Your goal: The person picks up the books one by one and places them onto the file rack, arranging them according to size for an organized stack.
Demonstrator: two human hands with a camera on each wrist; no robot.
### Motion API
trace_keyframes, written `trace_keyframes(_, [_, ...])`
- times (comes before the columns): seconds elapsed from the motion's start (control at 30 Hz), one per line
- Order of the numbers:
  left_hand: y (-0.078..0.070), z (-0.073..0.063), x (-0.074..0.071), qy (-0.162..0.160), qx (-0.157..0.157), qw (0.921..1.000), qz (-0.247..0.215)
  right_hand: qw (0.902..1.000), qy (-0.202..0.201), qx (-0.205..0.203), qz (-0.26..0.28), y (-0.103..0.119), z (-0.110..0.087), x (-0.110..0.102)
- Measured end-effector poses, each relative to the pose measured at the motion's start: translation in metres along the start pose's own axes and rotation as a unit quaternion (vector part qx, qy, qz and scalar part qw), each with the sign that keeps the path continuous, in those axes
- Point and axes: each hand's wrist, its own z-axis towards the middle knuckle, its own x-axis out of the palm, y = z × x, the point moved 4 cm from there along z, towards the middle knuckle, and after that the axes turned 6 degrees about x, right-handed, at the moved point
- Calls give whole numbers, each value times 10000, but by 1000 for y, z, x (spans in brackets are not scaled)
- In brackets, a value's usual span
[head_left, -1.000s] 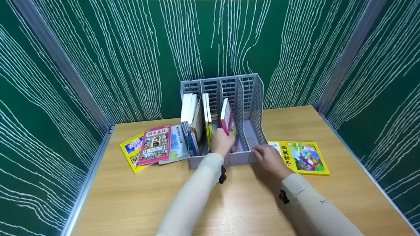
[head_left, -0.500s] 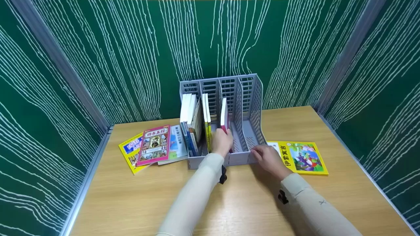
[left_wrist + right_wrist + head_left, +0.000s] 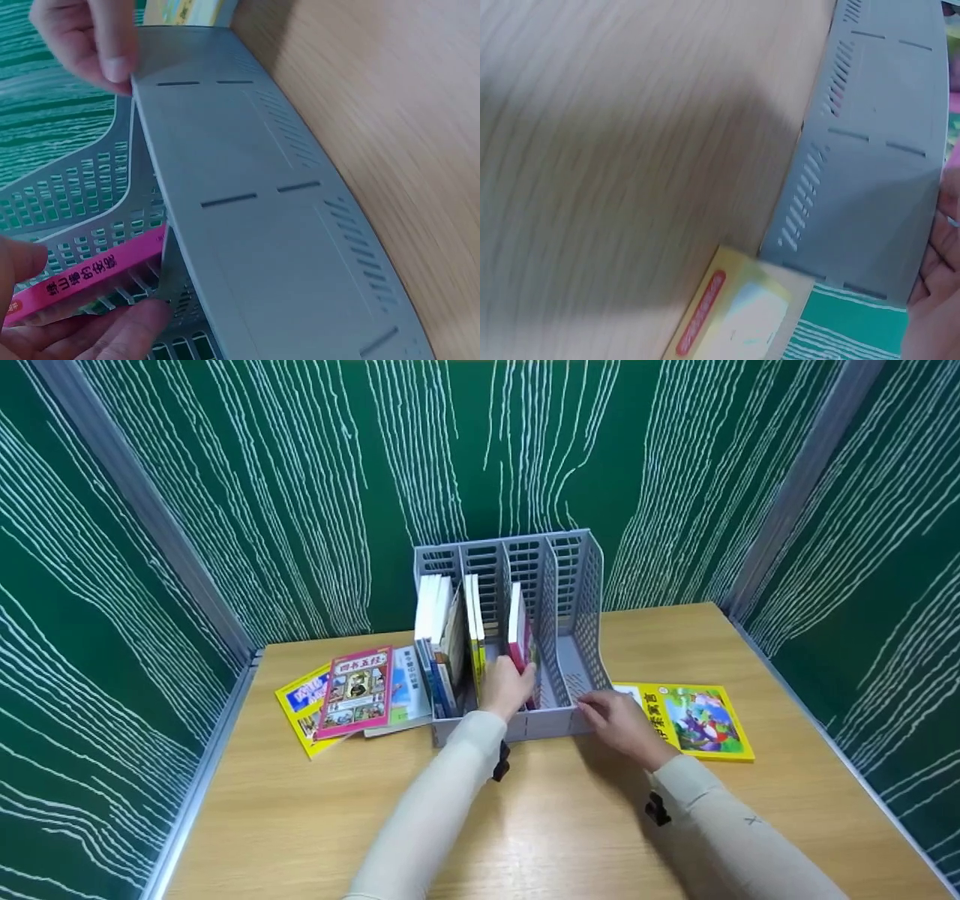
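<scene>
A grey slotted file holder with upright dividers stands on the table. My left hand grips a thin pink-spined book, upright in the third compartment from the left. In the left wrist view, thumb and fingers lie on either side of its pink spine. My right hand pinches the holder's front rim at the right corner, seen also in the left wrist view. White-edged books fill the leftmost compartment. Two yellow-spined books stand in the second.
On the wooden table, left of the holder, a pink comic-style book overlaps a yellow book and a pale blue one. A yellow picture book lies to the right, beside my right hand. Green walls enclose the table.
The pink-spined book in my left hand straightens from a slight lean, then turns a little so its cover side shows again. My right hand stays at the holder's corner.
</scene>
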Motion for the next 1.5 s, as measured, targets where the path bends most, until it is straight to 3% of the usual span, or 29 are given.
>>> trace_keyframes(0.13, [5,-11,-4,441,222,9987,119,9985,-533,-85,107,-12,0,-22])
trace_keyframes(0.2, [8,-17,-6,563,410,9968,382,9977,-669,83,13,-23,1,-34])
trace_keyframes(0.33, [16,-28,-4,781,726,9872,1188,9969,-502,542,-255,-51,4,-49])
trace_keyframes(0.5, [26,-38,4,1146,1242,9659,1963,9903,161,1146,-769,-91,11,-52])
trace_keyframes(0.67, [31,-43,15,1338,1905,9355,2657,9753,999,1257,-1518,-121,20,-43])
trace_keyframes(0.87, [36,-46,24,1405,2350,9041,3282,9656,1304,1597,-1583,-133,29,-38])
trace_keyframes(1.13, [40,-46,24,1371,2418,9007,3340,9641,1587,1504,-1504,-121,42,-24])
trace_keyframes(1.3, [40,-47,23,1342,2499,8992,3332,9551,1924,1707,-1469,-116,47,-22])
trace_keyframes(1.5, [41,-48,24,1200,2510,9021,3299,9436,2197,1648,-1848,-111,48,-32])
